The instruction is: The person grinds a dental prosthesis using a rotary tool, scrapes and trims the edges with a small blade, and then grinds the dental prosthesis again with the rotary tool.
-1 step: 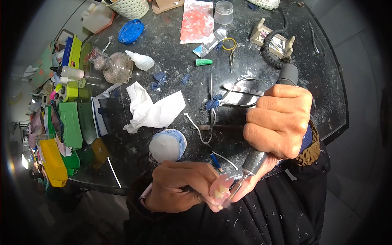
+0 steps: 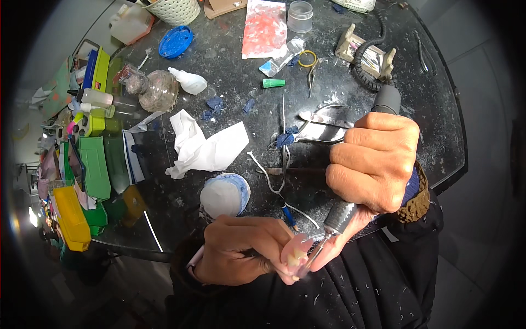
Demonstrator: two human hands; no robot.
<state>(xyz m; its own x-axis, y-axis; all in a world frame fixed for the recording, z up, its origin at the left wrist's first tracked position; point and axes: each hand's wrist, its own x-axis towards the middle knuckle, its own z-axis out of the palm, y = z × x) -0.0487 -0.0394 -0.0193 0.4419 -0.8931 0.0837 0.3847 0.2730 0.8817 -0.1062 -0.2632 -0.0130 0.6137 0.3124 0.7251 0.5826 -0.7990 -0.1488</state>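
Observation:
My right hand [image 2: 375, 162] is closed around a grey rotary handpiece [image 2: 338, 217] that points down and to the left. A coiled black cable [image 2: 364, 71] runs from it back across the table. The thin bit touches a small pink denture-like piece [image 2: 295, 252], which my left hand [image 2: 246, 249] pinches between fingertips just below the table's near edge, over my dark, dust-flecked clothing. A round white cast with a blue rim [image 2: 224, 194] lies on the table right above my left hand.
The dark round table [image 2: 449, 159] carries a crumpled white tissue [image 2: 205, 148], metal pliers [image 2: 323, 129], white wires, a green cap [image 2: 273, 83], a blue lid [image 2: 175, 41], a glass bottle [image 2: 156, 90] and a clear cup [image 2: 300, 15]. Green and yellow bins [image 2: 71, 219] line its left side.

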